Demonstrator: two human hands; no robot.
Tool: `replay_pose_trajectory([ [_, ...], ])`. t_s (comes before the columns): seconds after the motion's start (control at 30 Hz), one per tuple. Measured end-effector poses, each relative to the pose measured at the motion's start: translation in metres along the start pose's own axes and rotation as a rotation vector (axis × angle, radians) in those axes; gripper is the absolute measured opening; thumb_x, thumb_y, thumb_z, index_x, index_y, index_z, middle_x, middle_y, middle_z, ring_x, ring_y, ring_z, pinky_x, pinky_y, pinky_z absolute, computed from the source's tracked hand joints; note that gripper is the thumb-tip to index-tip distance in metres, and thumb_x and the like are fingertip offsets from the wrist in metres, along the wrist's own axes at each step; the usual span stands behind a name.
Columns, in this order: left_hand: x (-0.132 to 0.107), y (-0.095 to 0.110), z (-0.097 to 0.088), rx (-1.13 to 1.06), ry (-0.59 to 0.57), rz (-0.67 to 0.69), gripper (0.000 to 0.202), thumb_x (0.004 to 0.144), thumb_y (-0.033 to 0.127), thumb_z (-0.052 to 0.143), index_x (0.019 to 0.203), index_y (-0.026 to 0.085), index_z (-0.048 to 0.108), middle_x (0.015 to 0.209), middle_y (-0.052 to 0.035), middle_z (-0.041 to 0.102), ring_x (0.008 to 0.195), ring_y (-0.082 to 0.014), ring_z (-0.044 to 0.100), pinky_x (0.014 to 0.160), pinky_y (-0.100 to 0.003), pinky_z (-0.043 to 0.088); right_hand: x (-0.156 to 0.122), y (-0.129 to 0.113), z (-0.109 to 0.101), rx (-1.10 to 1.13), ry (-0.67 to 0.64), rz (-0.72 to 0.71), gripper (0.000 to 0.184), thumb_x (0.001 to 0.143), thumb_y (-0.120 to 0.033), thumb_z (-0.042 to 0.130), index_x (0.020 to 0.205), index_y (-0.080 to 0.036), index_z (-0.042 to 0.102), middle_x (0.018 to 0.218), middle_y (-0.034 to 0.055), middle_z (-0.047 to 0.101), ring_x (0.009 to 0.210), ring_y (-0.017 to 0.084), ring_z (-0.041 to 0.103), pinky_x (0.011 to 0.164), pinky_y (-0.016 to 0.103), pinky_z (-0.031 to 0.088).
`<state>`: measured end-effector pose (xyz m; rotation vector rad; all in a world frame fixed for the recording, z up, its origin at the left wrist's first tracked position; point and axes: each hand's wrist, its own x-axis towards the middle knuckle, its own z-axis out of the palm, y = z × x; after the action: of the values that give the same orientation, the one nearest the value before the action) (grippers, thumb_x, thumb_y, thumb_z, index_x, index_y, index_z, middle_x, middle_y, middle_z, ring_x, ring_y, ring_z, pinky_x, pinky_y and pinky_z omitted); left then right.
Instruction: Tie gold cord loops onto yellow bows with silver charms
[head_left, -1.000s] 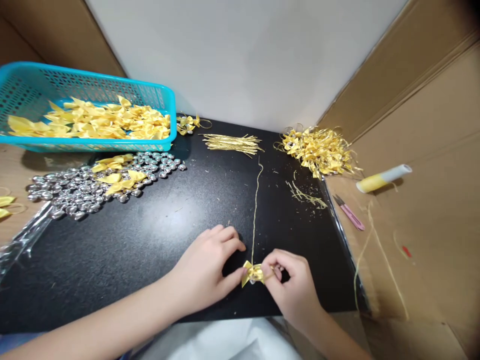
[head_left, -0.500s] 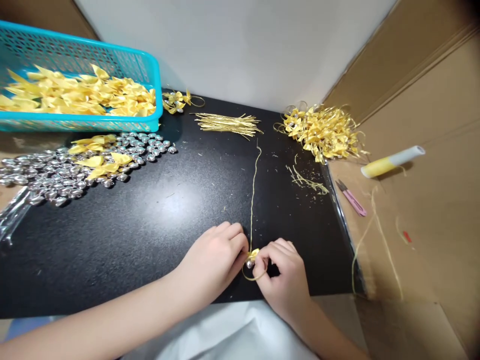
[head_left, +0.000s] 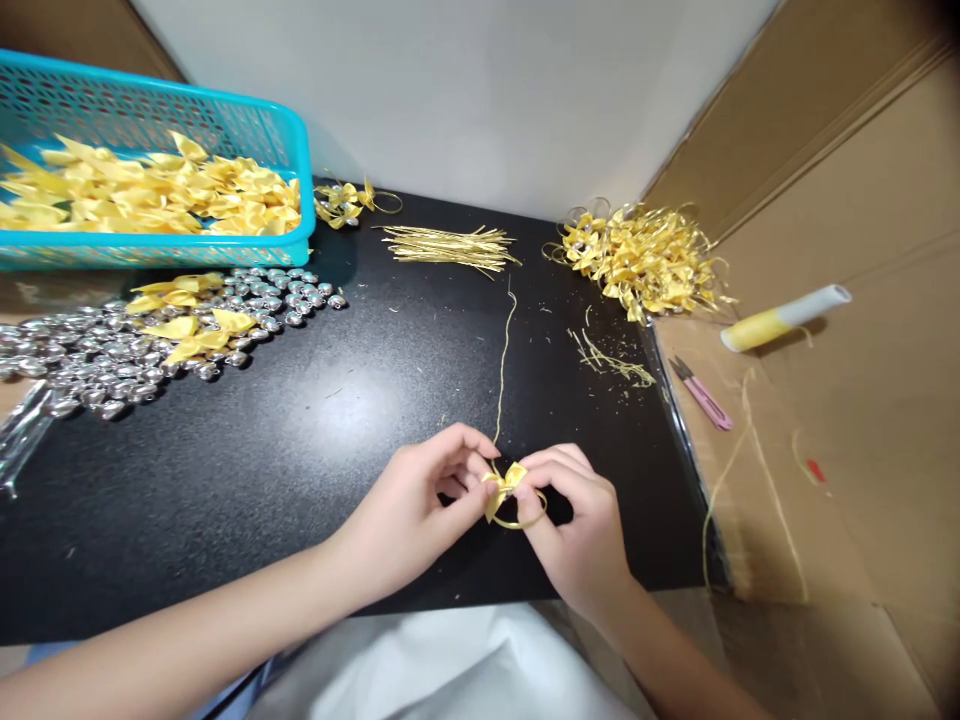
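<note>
Between my two hands, above the front part of the black table (head_left: 360,500), is a small yellow ribbon bow (head_left: 495,497) with a gold cord loop (head_left: 517,524) hanging below it. My right hand (head_left: 577,510) pinches the bow's right side between thumb and forefinger. The thumb of my left hand (head_left: 427,490) presses on the bow's left side, its forefinger raised near the thread. A thin yellow thread (head_left: 503,370) runs from the bow away across the table. The silver bell is not visible now.
A turquoise basket (head_left: 306,170) of yellow bows stands back left, with many silver bells (head_left: 127,350) before it. Gold cords (head_left: 446,247) lie at the back, finished bows (head_left: 637,255) back right. Pink thread snips (head_left: 701,393) and a thread tube (head_left: 784,318) lie on cardboard at right.
The bow has been turned so its front now faces up. My left hand has opened its fingers somewhat and lifted its forefinger; both hands have moved slightly away from me.
</note>
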<state>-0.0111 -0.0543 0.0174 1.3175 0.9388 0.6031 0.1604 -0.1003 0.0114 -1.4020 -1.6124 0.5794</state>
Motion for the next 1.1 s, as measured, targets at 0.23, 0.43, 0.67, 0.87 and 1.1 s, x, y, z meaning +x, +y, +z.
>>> replay_pose_trajectory([
  [0.23, 0.038, 0.016, -0.020, -0.242, 0.069, -0.049, 0.024, 0.083, 0.036, 0.067, 0.082, 0.013, 0.061, 0.062, 0.0025, 0.061, 0.056, -0.0081, 0.056, 0.058, -0.020, 0.048, 0.062, -0.007, 0.002, -0.108, 0.056, -0.166, 0.018, 0.078, -0.010, 0.060, 0.064, -0.020, 0.058, 0.072, 0.0018, 0.071, 0.075, 0.019, 0.062, 0.069, 0.034, 0.048],
  [0.43, 0.055, 0.002, -0.029, -0.214, 0.105, 0.001, 0.023, 0.082, 0.036, 0.069, 0.078, 0.013, 0.070, 0.058, 0.0025, 0.061, 0.054, -0.0072, 0.053, 0.056, -0.019, 0.044, 0.075, 0.010, 0.016, -0.118, 0.081, -0.170, 0.018, 0.077, -0.008, 0.059, 0.064, -0.020, 0.058, 0.071, 0.0017, 0.071, 0.074, 0.019, 0.062, 0.068, 0.033, 0.050],
  [0.67, 0.055, -0.002, -0.034, -0.252, 0.071, -0.041, 0.018, 0.080, 0.031, 0.072, 0.084, 0.015, 0.074, 0.062, 0.0016, 0.065, 0.056, -0.0073, 0.055, 0.057, -0.018, 0.044, 0.072, 0.014, 0.016, -0.102, 0.073, -0.186, 0.017, 0.077, -0.007, 0.059, 0.066, -0.020, 0.059, 0.071, 0.0025, 0.070, 0.073, 0.018, 0.062, 0.067, 0.032, 0.050],
  [0.87, 0.053, -0.004, -0.027, -0.307, 0.045, -0.053, 0.018, 0.073, 0.025, 0.077, 0.086, 0.014, 0.072, 0.074, -0.0004, 0.069, 0.063, -0.0085, 0.058, 0.063, -0.020, 0.047, 0.069, 0.016, 0.016, -0.129, 0.070, -0.190, 0.015, 0.078, -0.009, 0.059, 0.067, -0.020, 0.059, 0.072, 0.0029, 0.070, 0.072, 0.018, 0.061, 0.067, 0.034, 0.050],
  [1.1, 0.048, -0.001, -0.019, -0.231, 0.141, -0.032, 0.020, 0.071, 0.027, 0.079, 0.083, 0.013, 0.071, 0.073, -0.0019, 0.070, 0.067, -0.0112, 0.059, 0.065, -0.022, 0.047, 0.067, 0.014, 0.016, -0.133, 0.069, -0.202, 0.016, 0.079, -0.009, 0.060, 0.067, -0.020, 0.060, 0.070, 0.0025, 0.070, 0.073, 0.018, 0.062, 0.067, 0.032, 0.051],
])
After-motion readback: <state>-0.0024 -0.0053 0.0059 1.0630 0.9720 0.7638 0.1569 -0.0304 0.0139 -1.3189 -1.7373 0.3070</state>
